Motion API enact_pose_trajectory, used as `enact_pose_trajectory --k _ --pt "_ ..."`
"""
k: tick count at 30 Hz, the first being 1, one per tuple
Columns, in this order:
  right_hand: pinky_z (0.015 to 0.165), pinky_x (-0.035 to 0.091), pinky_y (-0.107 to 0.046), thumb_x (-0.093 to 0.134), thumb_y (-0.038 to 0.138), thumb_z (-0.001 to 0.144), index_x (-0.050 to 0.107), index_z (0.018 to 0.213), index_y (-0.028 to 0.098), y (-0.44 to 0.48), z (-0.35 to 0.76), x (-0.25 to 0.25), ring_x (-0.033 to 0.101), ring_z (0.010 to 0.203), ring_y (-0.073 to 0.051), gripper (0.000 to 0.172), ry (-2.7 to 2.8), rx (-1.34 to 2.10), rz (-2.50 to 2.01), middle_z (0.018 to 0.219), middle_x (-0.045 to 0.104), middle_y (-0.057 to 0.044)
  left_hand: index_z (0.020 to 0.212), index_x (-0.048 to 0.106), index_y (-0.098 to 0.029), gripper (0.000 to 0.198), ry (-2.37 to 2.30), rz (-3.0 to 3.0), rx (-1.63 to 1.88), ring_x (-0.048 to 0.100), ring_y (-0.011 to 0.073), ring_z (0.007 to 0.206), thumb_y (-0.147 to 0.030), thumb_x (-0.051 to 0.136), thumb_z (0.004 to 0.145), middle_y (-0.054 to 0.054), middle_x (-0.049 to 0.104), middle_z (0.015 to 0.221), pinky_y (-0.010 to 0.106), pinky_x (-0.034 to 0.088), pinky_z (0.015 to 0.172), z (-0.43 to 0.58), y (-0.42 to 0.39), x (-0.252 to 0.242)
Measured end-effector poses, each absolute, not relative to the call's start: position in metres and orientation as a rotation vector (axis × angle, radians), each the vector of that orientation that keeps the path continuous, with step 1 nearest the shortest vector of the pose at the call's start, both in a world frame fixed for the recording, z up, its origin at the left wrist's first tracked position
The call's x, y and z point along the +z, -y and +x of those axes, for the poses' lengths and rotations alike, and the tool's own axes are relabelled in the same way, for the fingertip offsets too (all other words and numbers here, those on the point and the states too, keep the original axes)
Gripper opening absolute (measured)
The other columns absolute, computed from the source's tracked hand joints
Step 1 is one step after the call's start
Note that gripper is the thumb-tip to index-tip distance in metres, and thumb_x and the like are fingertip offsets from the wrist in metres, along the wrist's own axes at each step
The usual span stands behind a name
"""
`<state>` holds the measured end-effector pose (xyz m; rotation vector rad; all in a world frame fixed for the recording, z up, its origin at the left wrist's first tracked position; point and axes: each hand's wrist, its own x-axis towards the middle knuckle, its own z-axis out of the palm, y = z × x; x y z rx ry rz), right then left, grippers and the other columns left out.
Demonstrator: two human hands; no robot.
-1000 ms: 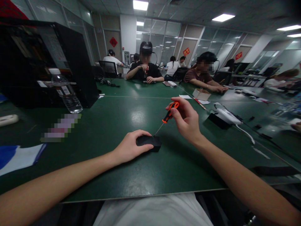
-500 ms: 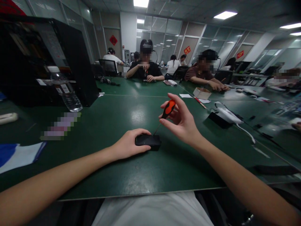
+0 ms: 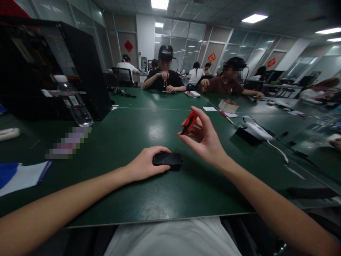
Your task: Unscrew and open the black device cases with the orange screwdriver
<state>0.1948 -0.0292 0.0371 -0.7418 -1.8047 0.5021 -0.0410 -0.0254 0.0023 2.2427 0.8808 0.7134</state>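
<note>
A small black box-shaped object (image 3: 170,163) lies on the green tabletop (image 3: 125,135) in front of me. My left hand (image 3: 146,163) is closed around its left end, thumb along the near side and fingers along the far side. In my right hand (image 3: 204,137) is a screwdriver (image 3: 189,122) with an orange and black handle, held between thumb and fingers. It leans with its top to the right, and its thin shaft reaches down to the top of the black object near the right end. The exact contact at the tip is too small to make out.
A computer case (image 3: 90,71) and a water bottle (image 3: 75,103) stand at the left. To the right are a small open box (image 3: 228,106), a red pencil-like stick (image 3: 226,117) and a white power strip (image 3: 257,128) with a cord. Two people sit across the table.
The screwdriver handle has turned a little in my right hand, showing a different side. My left hand and the black object stay put. The person at the right has raised one hand.
</note>
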Motion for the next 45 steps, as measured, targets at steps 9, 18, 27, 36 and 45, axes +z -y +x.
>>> enact_pose_trajectory --k 9,18,27,36,45 --pt "0.088 0.064 -0.045 0.073 0.033 0.089 0.028 0.151 0.041 0.037 0.183 0.031 0.066 0.101 -0.021 0.077 1.708 0.515 -0.688 0.122 0.062 -0.006 0.121 0.067 -0.019 0.043 -0.883 2.249 0.706 0.069 0.0247 0.103 -0.032 0.077 0.081 0.006 0.073 0.116 0.035 0.052 0.093 -0.041 0.025 0.001" --pt "0.086 0.066 -0.049 0.069 0.035 0.093 0.023 0.149 0.045 0.051 0.168 0.023 0.069 0.092 -0.02 0.074 1.73 0.627 -0.613 0.121 0.06 -0.004 0.121 0.066 -0.018 0.042 -0.845 2.229 0.72 0.069 0.0243 0.104 -0.031 0.076 0.082 0.006 0.073 0.115 0.034 0.051 0.092 -0.041 0.024 -0.002" --pt "0.085 0.066 -0.047 0.068 0.034 0.094 0.022 0.149 0.045 0.049 0.169 0.021 0.069 0.093 -0.019 0.073 1.774 0.625 -0.593 0.119 0.06 -0.004 0.121 0.067 -0.02 0.042 -0.826 2.222 0.74 0.069 0.0245 0.102 -0.031 0.076 0.081 0.006 0.074 0.114 0.035 0.053 0.092 -0.041 0.023 -0.003" --pt "0.082 0.064 -0.04 0.066 0.021 0.093 0.026 0.147 0.041 0.049 0.169 0.023 0.067 0.098 -0.019 0.07 1.871 0.496 -0.455 0.114 0.058 -0.004 0.119 0.067 -0.02 0.04 -0.817 2.251 0.768 0.068 0.0233 0.097 -0.029 0.076 0.081 0.004 0.073 0.109 0.034 0.053 0.09 -0.04 0.026 -0.002" --pt "0.088 0.061 -0.044 0.06 0.024 0.096 0.022 0.146 0.04 0.054 0.166 0.031 0.067 0.094 -0.017 0.065 1.906 0.609 -0.42 0.122 0.056 -0.007 0.124 0.062 -0.02 0.042 -0.665 2.378 0.906 0.062 0.0267 0.117 -0.028 0.072 0.085 0.01 0.066 0.127 0.039 0.048 0.105 -0.042 0.03 0.001"
